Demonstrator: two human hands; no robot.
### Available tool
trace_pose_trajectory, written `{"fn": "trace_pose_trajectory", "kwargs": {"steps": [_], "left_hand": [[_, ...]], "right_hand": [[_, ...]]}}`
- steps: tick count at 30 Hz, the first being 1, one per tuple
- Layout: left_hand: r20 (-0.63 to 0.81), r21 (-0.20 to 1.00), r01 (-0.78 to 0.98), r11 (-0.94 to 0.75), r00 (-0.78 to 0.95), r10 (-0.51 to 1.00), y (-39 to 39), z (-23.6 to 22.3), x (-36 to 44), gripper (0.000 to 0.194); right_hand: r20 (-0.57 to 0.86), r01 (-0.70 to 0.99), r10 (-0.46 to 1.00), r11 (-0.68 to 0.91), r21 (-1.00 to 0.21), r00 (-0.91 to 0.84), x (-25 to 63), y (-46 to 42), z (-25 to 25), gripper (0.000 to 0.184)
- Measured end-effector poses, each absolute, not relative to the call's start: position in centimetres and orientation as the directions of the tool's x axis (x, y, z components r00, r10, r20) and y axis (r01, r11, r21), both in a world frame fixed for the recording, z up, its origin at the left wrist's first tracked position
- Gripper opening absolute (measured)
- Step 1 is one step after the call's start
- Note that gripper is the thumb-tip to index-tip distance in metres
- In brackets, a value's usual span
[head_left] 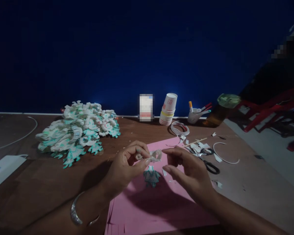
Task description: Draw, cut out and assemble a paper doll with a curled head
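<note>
My left hand (131, 163) pinches a curled white paper strip (157, 155) between thumb and fingers, over the pink sheets. The strip forms a loop on its right side, and a small roll shows by my fingers. Just right of the loop is my right hand (186, 169), thumb and forefinger apart with nothing between them. Below the strip is a small white paper cut-out (151, 176) shaped like a dress, edged in green. I cannot tell whether it is joined to the strip. The stacked pink paper (186, 209) lies under both hands.
At the left is a heap of similar green-edged paper pieces (80, 130). Paper cups (170, 107), a tape roll (180, 128) and a pen holder (194, 116) stand along the back. Scissors (212, 167), a thin stick (194, 142) and paper scraps lie right. A person sits far right.
</note>
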State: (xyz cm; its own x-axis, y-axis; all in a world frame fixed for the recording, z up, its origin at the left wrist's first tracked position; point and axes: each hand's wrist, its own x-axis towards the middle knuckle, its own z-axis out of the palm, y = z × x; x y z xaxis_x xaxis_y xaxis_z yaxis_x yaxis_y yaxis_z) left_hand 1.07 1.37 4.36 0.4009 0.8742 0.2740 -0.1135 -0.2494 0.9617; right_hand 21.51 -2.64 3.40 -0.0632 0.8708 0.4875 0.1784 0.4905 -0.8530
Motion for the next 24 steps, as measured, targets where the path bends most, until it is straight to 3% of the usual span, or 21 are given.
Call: {"fn": "trace_pose_trajectory", "kwargs": {"steps": [3,6,11,13,15,18,21,24], "left_hand": [[0.271,0.963,-0.108,-0.248,0.379,0.885,1.0,4.5,1.6,0.006],[0.280,0.960,-0.088,-0.266,0.349,0.894,0.8,4.5,2.1,0.007],[0.311,0.949,-0.055,-0.309,0.306,0.900,0.9,4.4,2.1,0.007],[0.365,0.927,-0.015,-0.376,0.280,0.888,0.8,4.5,2.0,0.009],[0.439,0.883,0.054,-0.465,0.254,0.862,0.7,4.5,2.0,0.011],[0.544,0.785,0.174,-0.595,0.267,0.796,0.3,4.5,2.0,0.013],[0.602,0.704,0.244,-0.667,0.293,0.742,0.3,4.3,2.1,0.014],[0.618,0.685,0.257,-0.682,0.292,0.730,0.4,4.1,2.2,0.014]], "right_hand": [[0.591,0.378,0.798,0.587,-0.716,-0.119,21.2,-2.9,3.8,0.027],[0.631,0.471,0.765,0.607,-0.640,-0.129,21.1,-3.0,4.0,0.023],[0.644,0.478,0.760,0.600,-0.642,-0.089,21.0,-3.3,4.1,0.004],[0.508,0.405,0.860,0.481,-0.777,-0.045,20.6,-3.2,4.0,0.007],[0.233,0.213,0.972,0.229,-0.950,-0.007,20.1,-3.0,3.8,0.015],[-0.124,-0.155,0.989,-0.135,-0.979,-0.075,19.5,-2.5,3.4,0.027],[-0.186,-0.318,0.976,-0.213,-0.924,-0.113,19.4,-2.3,3.0,0.028],[-0.181,-0.327,0.979,-0.203,-0.923,-0.097,19.6,-2.2,3.0,0.030]]}}
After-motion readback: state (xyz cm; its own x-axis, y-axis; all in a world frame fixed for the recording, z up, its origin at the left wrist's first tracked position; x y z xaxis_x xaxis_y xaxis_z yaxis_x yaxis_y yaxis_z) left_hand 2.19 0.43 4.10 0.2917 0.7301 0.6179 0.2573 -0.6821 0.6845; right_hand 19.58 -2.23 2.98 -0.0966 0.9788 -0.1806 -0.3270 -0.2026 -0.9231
